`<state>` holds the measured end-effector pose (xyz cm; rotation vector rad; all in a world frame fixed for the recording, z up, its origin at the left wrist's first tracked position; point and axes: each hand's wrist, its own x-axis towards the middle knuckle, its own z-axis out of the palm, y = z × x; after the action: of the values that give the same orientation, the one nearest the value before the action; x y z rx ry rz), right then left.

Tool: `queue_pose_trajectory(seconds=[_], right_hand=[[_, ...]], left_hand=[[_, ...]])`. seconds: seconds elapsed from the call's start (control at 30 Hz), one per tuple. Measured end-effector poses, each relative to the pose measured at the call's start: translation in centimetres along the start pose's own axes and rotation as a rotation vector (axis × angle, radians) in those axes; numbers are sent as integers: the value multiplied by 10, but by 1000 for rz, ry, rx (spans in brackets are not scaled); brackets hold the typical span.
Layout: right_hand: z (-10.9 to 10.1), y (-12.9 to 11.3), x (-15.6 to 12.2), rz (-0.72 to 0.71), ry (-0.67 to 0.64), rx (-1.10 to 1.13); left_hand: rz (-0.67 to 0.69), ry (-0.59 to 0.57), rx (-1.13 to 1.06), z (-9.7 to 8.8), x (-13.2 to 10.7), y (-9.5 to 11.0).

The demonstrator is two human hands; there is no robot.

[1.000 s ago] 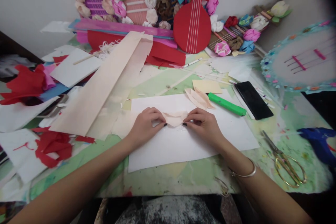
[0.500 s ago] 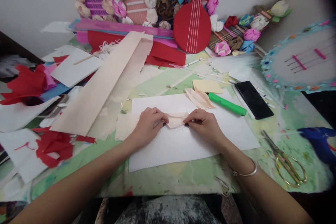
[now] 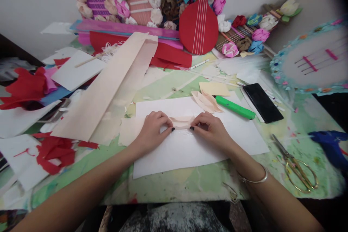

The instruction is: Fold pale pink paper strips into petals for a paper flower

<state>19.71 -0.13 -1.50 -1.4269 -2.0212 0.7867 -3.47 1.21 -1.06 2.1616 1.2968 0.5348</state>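
Between my two hands is a small piece of peach paper (image 3: 181, 123), its near and far edges curled up. My left hand (image 3: 157, 127) pinches its left end between thumb and fingers. At the right end, my right hand (image 3: 208, 126) pinches it the same way. Both hands rest low over a white sheet (image 3: 174, 157) on the green-stained table. Just beyond my right hand lie folded peach paper pieces (image 3: 206, 102), a pale yellow slip (image 3: 214, 88) and a green utility knife (image 3: 236, 107).
Gold-handled scissors (image 3: 296, 165), a black phone (image 3: 263, 102) and a blue glue gun (image 3: 328, 148) lie to the right. A long peach paper strip (image 3: 108, 83) and red scraps (image 3: 56, 152) cover the left. At the back stands a red paper lute (image 3: 199, 30) among paper flowers.
The near edge of the small peach paper has been turned up into a narrow rim between my fingertips. Both hands stay in nearly the same place.
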Motion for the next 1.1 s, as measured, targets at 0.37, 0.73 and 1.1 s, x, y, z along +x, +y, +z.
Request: queue_pose_trajectory(seconds=[0.37, 0.73, 1.1], right_hand=[[8, -9, 3, 46, 80, -104], [10, -11, 5, 57, 61, -165], [12, -9, 6, 36, 81, -187]], left_hand=[[-9, 50, 206, 10, 1, 2], [-7, 26, 309, 12, 3, 4], [30, 87, 355, 16, 3, 5]])
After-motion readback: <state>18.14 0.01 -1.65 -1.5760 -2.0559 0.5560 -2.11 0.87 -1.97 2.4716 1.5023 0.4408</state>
